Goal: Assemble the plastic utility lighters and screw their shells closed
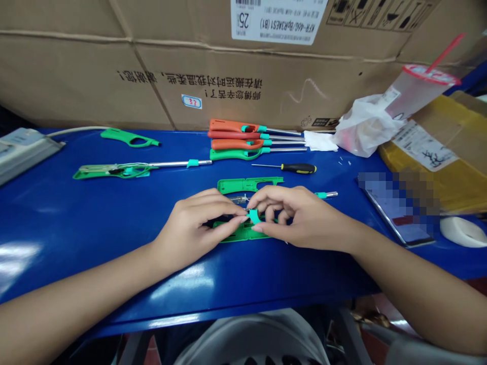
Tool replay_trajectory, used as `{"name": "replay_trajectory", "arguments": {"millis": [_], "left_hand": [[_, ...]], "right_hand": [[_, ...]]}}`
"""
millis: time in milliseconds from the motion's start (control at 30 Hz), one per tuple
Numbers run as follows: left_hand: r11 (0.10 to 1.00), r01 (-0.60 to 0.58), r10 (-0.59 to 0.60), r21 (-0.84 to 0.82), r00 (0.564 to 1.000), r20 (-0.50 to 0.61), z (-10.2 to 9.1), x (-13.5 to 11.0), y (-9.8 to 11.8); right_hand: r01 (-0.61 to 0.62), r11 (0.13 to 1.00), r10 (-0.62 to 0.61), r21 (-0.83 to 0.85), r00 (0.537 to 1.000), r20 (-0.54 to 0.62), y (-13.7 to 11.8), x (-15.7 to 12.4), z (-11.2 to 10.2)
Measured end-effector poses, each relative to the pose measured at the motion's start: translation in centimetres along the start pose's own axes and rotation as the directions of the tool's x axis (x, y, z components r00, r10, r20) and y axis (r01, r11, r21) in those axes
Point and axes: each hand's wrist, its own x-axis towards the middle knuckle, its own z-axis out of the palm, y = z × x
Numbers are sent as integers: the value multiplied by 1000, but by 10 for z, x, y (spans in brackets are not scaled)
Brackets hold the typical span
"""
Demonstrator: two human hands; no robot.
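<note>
On the blue table [95,218] lies an opened green lighter shell [238,234] under both hands. My left hand [198,228] rests on it with fingers curled, thumb and forefinger pinching toward a small teal trigger piece [254,216]. My right hand [292,215] pinches that same teal piece from the other side. The other green shell half [249,184] lies just beyond my fingers, and a metal nozzle tube with a teal collar [327,194] sticks out to the right.
Several orange and green long lighters [243,139] lie at the back by a cardboard box [171,66]. A black-and-yellow screwdriver [292,168], an open green lighter [125,170], a green shell [127,137], a phone [399,208], a tape roll [464,230] and a cup [414,88] surround the hands.
</note>
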Motion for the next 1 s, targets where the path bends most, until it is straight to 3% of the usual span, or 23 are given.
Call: {"name": "replay_trajectory", "arguments": {"millis": [267,333,467,700,1000], "left_hand": [[1000,-8,8,16,999,48,0,1,-1],[1000,-16,14,27,998,57,0,1,-2],[998,-24,19,52,996,87,-1,1,-2],[981,-19,-26,191,973,228,-4,-2,0],[982,3,-62,191,951,304,-4,-9,-7]], "right_hand": [[21,1000,-22,-23,999,-49,1,-1,4],[83,985,-92,-149,994,-56,2,-2,3],[221,863,-233,-454,972,29,1,-6,-7],[138,840,-111,-525,990,83,-2,-13,-29],[161,824,-110,-543,986,126,5,-8,-18]]}}
